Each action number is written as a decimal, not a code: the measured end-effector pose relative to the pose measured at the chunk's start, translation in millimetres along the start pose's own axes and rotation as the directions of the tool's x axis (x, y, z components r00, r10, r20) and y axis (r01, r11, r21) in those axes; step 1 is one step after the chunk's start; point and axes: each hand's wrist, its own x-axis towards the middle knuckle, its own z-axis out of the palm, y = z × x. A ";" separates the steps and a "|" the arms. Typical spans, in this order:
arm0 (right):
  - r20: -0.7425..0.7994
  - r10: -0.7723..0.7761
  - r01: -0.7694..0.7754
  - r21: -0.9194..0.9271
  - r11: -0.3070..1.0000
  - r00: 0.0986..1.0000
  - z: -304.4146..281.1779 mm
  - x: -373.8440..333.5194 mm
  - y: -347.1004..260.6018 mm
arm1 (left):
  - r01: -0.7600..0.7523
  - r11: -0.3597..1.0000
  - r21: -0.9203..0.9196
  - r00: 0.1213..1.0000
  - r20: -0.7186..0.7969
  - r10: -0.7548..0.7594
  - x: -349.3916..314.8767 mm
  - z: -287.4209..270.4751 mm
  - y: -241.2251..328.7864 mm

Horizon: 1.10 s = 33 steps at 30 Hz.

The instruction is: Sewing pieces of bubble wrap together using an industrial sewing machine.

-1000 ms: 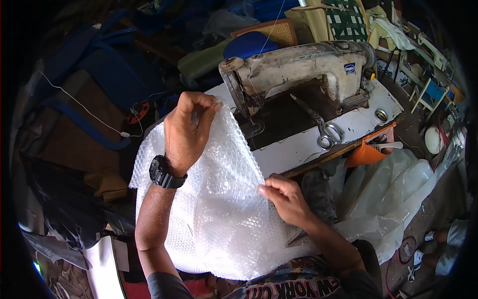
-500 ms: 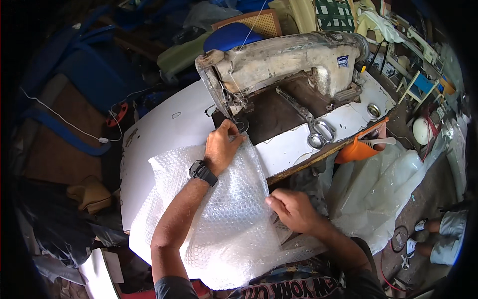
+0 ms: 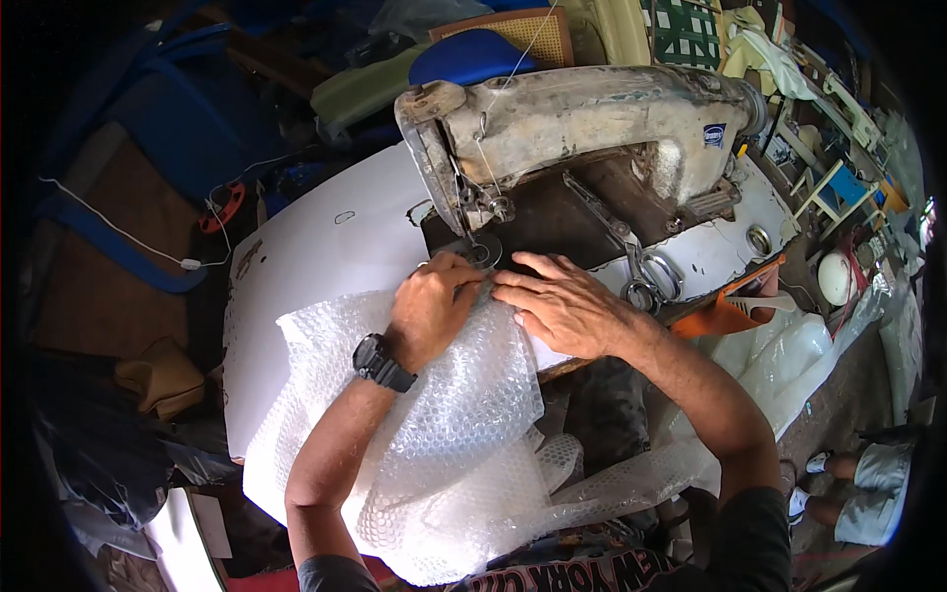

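Note:
A sheet of clear bubble wrap (image 3: 464,395) lies over the front of the white sewing table (image 3: 326,237) and hangs down toward me. My left hand (image 3: 431,308), with a black watch on its wrist, pinches the sheet's upper corner just in front of the needle area. Beside it, my right hand (image 3: 567,306) has its fingers stretched out, their tips resting at the edge of the wrap close to the left fingers. Above both hands stands the worn sewing machine (image 3: 572,123), its presser foot and needle end near my fingertips. Thread runs down its head.
Metal scissors (image 3: 636,252) lie on the machine bed right of my hands. A small metal ring (image 3: 758,240) sits at the table's right end. An orange pouch (image 3: 715,316) hangs from the front edge. Plastic sheeting (image 3: 779,365) drapes at right, where another person's legs (image 3: 858,483) show.
My right hand has moved up and left from the wrap's right side to beside my left hand, its fingers straightening. The left hand stays at the wrap's corner. The view has shifted slightly.

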 end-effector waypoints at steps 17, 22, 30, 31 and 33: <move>0.040 -0.014 0.015 -0.042 0.999 0.999 -1.8 28.7 22.0 | 0.119 0.991 -0.055 0.992 -0.032 -0.121 22.7 2.6 -26.8; 0.033 -0.014 0.012 0.046 0.999 0.999 -9.4 18.3 9.9 | 0.066 0.991 -0.114 0.997 0.041 -0.061 12.8 -3.0 -12.4; 0.025 -0.003 0.001 0.071 0.998 1.000 -9.8 6.9 -0.4 | -0.016 0.984 0.180 1.000 0.010 0.014 -4.1 5.8 -2.7; 0.029 -0.001 -0.001 0.068 0.998 1.000 -9.4 6.5 -0.1 | -0.035 0.976 0.214 0.999 0.042 0.026 -5.0 5.6 -1.6; 0.027 -0.006 0.005 0.063 0.998 1.000 -9.1 6.8 -0.3 | -0.075 0.957 0.279 0.993 0.107 0.047 -7.9 4.4 0.4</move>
